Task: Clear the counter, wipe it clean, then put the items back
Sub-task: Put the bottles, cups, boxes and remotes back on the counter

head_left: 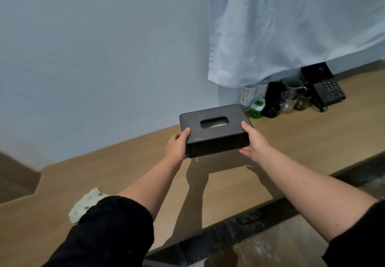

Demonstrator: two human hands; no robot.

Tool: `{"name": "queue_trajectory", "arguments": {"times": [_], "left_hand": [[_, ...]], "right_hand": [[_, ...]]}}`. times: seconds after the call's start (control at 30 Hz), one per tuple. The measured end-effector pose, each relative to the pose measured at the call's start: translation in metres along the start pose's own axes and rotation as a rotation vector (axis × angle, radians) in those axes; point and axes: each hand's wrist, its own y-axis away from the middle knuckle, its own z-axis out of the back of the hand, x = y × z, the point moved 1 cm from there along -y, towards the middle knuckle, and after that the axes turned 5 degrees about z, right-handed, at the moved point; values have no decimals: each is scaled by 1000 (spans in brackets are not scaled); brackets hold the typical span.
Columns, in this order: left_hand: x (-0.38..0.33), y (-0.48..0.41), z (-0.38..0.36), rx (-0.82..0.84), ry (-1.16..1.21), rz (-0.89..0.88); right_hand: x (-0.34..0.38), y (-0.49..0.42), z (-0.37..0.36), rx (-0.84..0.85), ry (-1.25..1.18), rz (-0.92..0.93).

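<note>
A dark rectangular tissue box (216,135) with an oval slot on top hangs above the wooden counter (302,141), casting a shadow below. My left hand (177,144) grips its left end, thumb on the top edge. My right hand (253,141) holds its right end, thumb on top and fingers beneath. A white dotted cloth (87,203) lies on the counter at the near left, partly hidden by my black sleeve.
At the back right, against the wall, stand two labelled bottles (245,95), a green-capped item (257,108), a black container (273,100), glass cups (288,100) and a black telephone (328,91). A pale sheet (291,27) hangs above them. The counter's front edge (260,208) is dark.
</note>
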Motion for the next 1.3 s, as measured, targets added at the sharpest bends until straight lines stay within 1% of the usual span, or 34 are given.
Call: {"name": "queue_trajectory", "arguments": {"times": [0.1, 0.3, 0.43, 0.53, 0.57, 0.73, 0.93, 1.0, 1.13, 1.23, 1.3], "left_hand": [[-8, -9, -39, -2, -14, 5], [-29, -25, -138, -21, -48, -10], [-35, -28, -211, -97, -13, -27], [-39, -21, -279, -134, 33, -32], [-41, -19, -292, -131, 40, -33], [-63, -14, -412, -154, 45, -20], [-87, -32, -504, -168, 55, -3], [-92, -51, -529, -146, 93, 39], [-102, -87, -580, -27, 182, 166], [-118, -104, -623, 83, 183, 207], [-127, -112, -651, 124, 161, 229]], "right_hand": [[9, -25, 27, -28, -22, -20], [50, -91, 98, -25, -76, -42], [87, -135, 152, 25, -54, -34], [123, -161, 204, 73, -30, -35], [129, -168, 214, 73, -36, -35], [186, -220, 306, 40, -68, -68], [230, -276, 358, 8, -116, -78], [246, -297, 370, -1, -102, -55], [283, -335, 399, -50, -39, -14], [312, -366, 428, -94, -58, -19], [326, -384, 450, -110, -80, -24]]}}
